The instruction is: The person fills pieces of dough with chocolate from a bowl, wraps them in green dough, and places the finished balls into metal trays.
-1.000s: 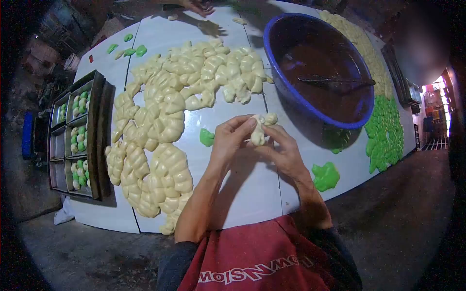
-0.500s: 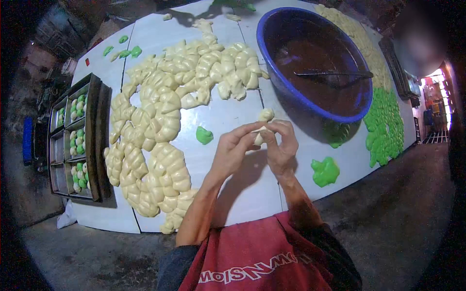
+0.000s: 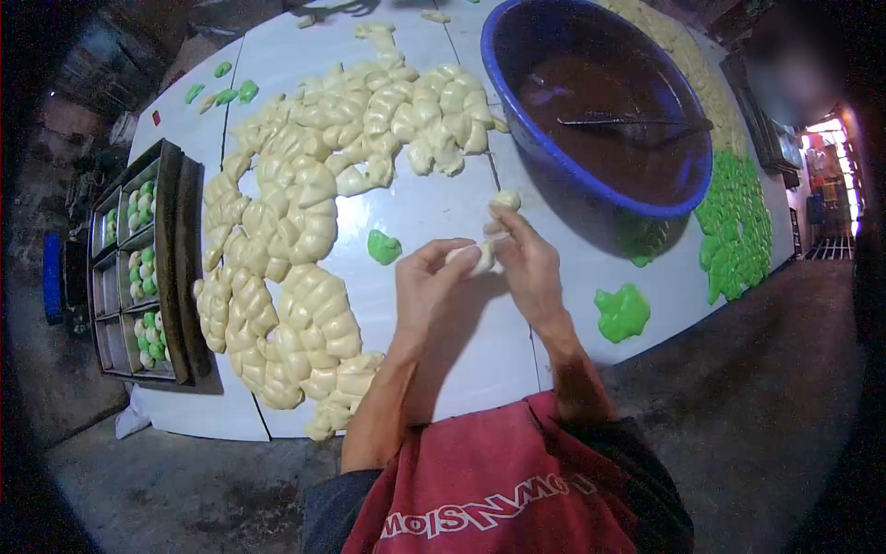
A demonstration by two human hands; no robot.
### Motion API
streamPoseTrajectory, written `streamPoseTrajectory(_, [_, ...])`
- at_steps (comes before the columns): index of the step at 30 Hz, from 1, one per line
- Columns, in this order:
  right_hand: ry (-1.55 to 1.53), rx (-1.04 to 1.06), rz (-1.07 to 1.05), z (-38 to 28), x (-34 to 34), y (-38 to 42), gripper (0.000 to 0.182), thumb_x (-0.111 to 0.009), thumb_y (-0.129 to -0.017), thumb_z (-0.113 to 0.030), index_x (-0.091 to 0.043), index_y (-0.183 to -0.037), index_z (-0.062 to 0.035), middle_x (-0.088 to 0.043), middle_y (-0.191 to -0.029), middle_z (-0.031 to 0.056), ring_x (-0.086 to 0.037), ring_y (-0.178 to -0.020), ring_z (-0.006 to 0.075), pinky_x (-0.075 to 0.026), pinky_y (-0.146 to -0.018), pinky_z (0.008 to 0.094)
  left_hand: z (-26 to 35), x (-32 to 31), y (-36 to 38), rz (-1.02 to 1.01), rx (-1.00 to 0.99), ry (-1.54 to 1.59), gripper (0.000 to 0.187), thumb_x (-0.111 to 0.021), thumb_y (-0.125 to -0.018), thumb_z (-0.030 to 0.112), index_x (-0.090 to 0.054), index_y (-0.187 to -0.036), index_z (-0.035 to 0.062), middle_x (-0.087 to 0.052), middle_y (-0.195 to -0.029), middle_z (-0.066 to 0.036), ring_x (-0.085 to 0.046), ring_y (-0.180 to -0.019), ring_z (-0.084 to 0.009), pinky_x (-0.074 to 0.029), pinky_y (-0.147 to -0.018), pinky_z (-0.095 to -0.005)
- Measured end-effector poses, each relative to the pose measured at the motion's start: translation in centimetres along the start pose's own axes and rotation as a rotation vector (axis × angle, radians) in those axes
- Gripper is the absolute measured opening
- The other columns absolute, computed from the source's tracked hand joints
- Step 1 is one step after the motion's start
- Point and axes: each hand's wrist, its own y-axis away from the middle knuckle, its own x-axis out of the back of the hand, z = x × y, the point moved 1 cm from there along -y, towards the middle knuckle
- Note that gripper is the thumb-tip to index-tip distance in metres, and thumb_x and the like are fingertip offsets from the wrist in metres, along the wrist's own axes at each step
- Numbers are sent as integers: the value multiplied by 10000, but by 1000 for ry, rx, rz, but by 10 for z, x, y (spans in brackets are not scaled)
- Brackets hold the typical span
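Between the thumb and fingers of my left hand (image 3: 426, 284) is a pale cream dough piece (image 3: 482, 259), held above the white table. My right hand (image 3: 533, 275) is close beside it, fingers together and slightly blurred, their tips at a small dough ball (image 3: 505, 199). Those fingertips partly cover the ball's lower side. Left of my hands, a small green dough lump (image 3: 384, 246) lies on the table. A wide spread of cream dough pieces (image 3: 314, 305) sits further left.
A large blue basin (image 3: 591, 189) of brown filling, with a dark stick across it, stands at right. Green dough pieces (image 3: 734, 231) lie beyond it, and a green lump (image 3: 623, 312) is nearer. A divided tray (image 3: 175, 268) at left holds green-and-white balls.
My hands have moved slightly apart. The dough piece has stayed with my left hand, while my right fingers have shifted up to the small dough ball. The view has tilted a little.
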Motion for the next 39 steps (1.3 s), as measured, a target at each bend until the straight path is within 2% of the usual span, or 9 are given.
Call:
streamPoseTrajectory(3, [143,257,-221,-14,9,20,344,-691,-910,-194,-630,-1203,-26,-662,-1091,160,-684,-947,306,-550,-836,375,-10,20,2,-79,62,-90,322,-672,-953,247,-691,-1150,-6,-727,-998,-102,-680,-883,-159,-539,-788,-294])
streamPoseTrajectory(8, [215,-59,-390,17,7,37,284,-651,-933,-213,-661,-1164,-49,-640,-1144,122,-654,-992,289,-544,-826,370,-3,21,27,65,-130,-715,449,-529,-1021,302,-529,-1386,41,-671,-1143,-200,-677,-973,-271,-521,-844,-357])
streamPoseTrajectory(11, [452,90,-293,42,0,45,261,-653,-919,-179,-687,-1151,-64,-644,-1065,95,-661,-867,250,-537,-739,358,-13,32,28,-79,-238,-939,471,-640,-951,300,-571,-1368,94,-609,-1283,-168,-665,-1061,-308,-531,-888,-377])
streamPoseTrajectory(17, [445,134,-175,40,8,55,407,-554,-983,-252,-536,-1340,-57,-611,-1160,164,-639,-989,347,-538,-836,435,-22,-5,23,-98,-268,-1289,452,-696,-893,202,-606,-1335,170,-596,-1245,-114,-660,-1025,-309,-548,-836,-398])
streamPoseTrajectory(23, [406,28,84,48,80,94,238,-619,-955,-236,-701,-1080,-50,-698,-1033,134,-682,-927,323,-547,-818,418,-48,7,16,-144,-462,-1491,596,-656,-908,149,-453,-1465,211,-533,-1310,-162,-633,-1076,-348,-547,-825,-445])
streamPoseTrajectory(27, [455,-161,457,55,158,118,219,-644,-939,-215,-722,-1015,-25,-714,-1066,160,-703,-934,304,-549,-824,383,-24,-3,24,-197,-380,-1259,699,-718,-879,260,-406,-1477,75,-520,-1296,-222,-617,-1074,-382,-534,-858,-441])
streamPoseTrajectory(29, [440,-229,602,73,198,128,220,-664,-936,-179,-707,-1078,-16,-731,-974,147,-715,-886,257,-556,-800,339,-32,2,22,-85,-580,-1315,677,-729,-886,240,-427,-1464,59,-524,-1299,-210,-639,-1007,-334,-537,-818,-418])
streamPoseTrajectory(36, [642,-335,549,114,249,132,260,-673,-896,-243,-715,-1059,-45,-703,-1031,182,-683,-927,369,-542,-823,430,-29,-41,26,-70,-703,-1135,346,-724,-892,168,-660,-1209,45,-636,-1161,-139,-597,-800,-216,-526,-743,-332])
streamPoseTrajectory(39, [618,-271,538,122,253,122,262,-698,-893,-217,-708,-1062,-17,-712,-1009,171,-710,-883,283,-553,-792,363,-38,-69,28,-184,-603,-1105,325,-728,-879,126,-661,-1186,41,-651,-1084,-142,-614,-754,-195,-528,-690,-327])
